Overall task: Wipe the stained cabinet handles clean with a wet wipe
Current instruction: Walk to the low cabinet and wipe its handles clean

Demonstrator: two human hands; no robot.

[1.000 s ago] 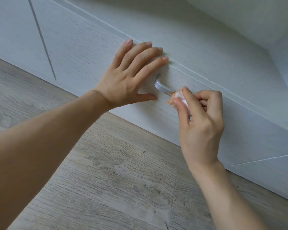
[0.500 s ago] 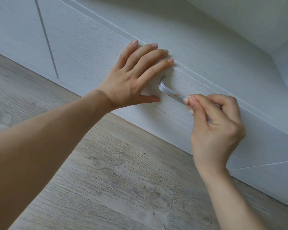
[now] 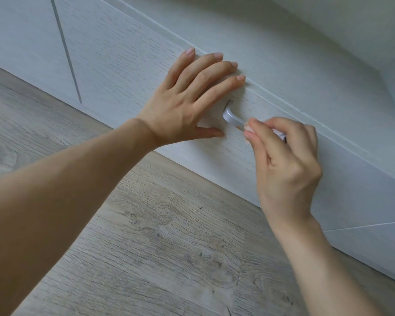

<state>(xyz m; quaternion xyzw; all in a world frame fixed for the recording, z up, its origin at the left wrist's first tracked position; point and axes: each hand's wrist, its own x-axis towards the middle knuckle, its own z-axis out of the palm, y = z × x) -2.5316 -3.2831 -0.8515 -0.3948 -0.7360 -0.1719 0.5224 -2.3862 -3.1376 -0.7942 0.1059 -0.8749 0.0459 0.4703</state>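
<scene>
**Wipe meets handle on low cabinet**

A right hand (image 3: 287, 165) pinches a wet wipe (image 3: 249, 128) around the silver handle (image 3: 232, 117) on the cabinet front (image 3: 123, 71). Just left of the handle, the left hand (image 3: 187, 101) presses flat, fingers spread.

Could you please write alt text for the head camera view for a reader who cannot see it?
The right hand pinches a wet wipe around a silver cabinet handle, while the left hand presses flat on the pale drawer front. Grey wood-look floor lies below.
</scene>
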